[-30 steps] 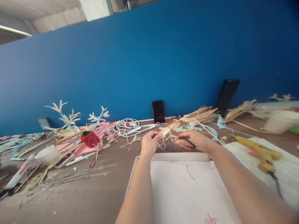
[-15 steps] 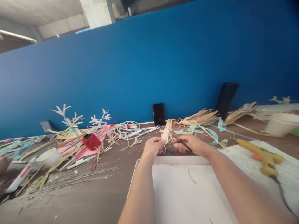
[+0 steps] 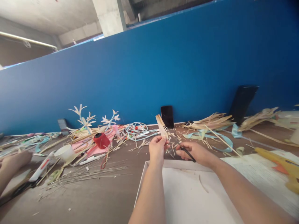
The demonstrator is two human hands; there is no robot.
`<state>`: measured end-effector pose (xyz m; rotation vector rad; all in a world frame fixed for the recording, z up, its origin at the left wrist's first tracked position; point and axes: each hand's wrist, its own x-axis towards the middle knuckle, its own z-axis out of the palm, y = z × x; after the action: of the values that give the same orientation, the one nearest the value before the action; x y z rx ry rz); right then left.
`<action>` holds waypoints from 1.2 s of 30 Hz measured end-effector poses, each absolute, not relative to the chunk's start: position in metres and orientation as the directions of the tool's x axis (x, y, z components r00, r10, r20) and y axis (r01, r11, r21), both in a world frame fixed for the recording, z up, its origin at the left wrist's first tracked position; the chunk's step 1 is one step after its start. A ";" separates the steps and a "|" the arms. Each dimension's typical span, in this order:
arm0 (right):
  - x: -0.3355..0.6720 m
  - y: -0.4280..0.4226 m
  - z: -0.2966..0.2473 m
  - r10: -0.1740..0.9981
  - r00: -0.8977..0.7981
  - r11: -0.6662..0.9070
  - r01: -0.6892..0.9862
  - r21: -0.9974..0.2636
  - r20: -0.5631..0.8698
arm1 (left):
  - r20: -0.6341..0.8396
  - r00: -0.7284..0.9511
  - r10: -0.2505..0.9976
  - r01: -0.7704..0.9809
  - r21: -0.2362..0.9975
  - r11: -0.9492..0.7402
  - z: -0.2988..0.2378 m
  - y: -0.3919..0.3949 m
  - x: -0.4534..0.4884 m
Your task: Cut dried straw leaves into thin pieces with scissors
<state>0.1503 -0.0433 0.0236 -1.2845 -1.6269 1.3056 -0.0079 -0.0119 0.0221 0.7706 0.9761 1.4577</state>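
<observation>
My left hand [image 3: 158, 145] pinches the lower end of a pale dried husk strip [image 3: 161, 127], which stands up from the fingers and has a brownish tip. Just to the right, my right hand [image 3: 192, 151] is closed around dark-handled scissors [image 3: 187, 153]. Their blades point up and left towards the strip; I cannot tell whether they touch it. Small husk scraps [image 3: 171, 146] lie on the table around both hands. Below my forearms is a shallow white box [image 3: 187, 193] with a thin curled scrap inside.
A dark phone [image 3: 167, 116] leans on the blue partition [image 3: 149, 74]. Husk bundles [image 3: 210, 122] and a yellow glue gun [image 3: 277, 161] lie right. Left are a red thread spool [image 3: 101, 140], white cup [image 3: 64, 153], thin wires [image 3: 88, 175] and another person's hand [image 3: 20, 158].
The view has swung left, so things appear further right. The husk strip now tilts left, clear of the scissors' tips. More of the other person's hand shows at left.
</observation>
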 end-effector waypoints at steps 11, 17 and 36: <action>0.149 -0.042 0.020 0.952 -0.301 0.045 0.346 -0.937 -0.066 | -0.051 -0.158 0.986 -0.490 0.871 -0.033 0.027 -0.014 -0.009; 0.142 -0.045 0.026 0.957 -0.284 0.042 0.343 -0.939 -0.061 | -0.034 -0.133 0.991 -0.492 0.870 -0.036 0.027 -0.015 -0.006; 0.142 -0.045 0.026 0.956 -0.293 0.076 0.330 -0.941 -0.025 | -0.047 -0.107 0.993 -0.476 0.879 -0.010 0.026 -0.017 -0.002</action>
<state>0.1425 -0.0449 0.0260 -1.2846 -1.7053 1.2236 -0.0022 -0.0169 0.0262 0.7650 0.9216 1.4723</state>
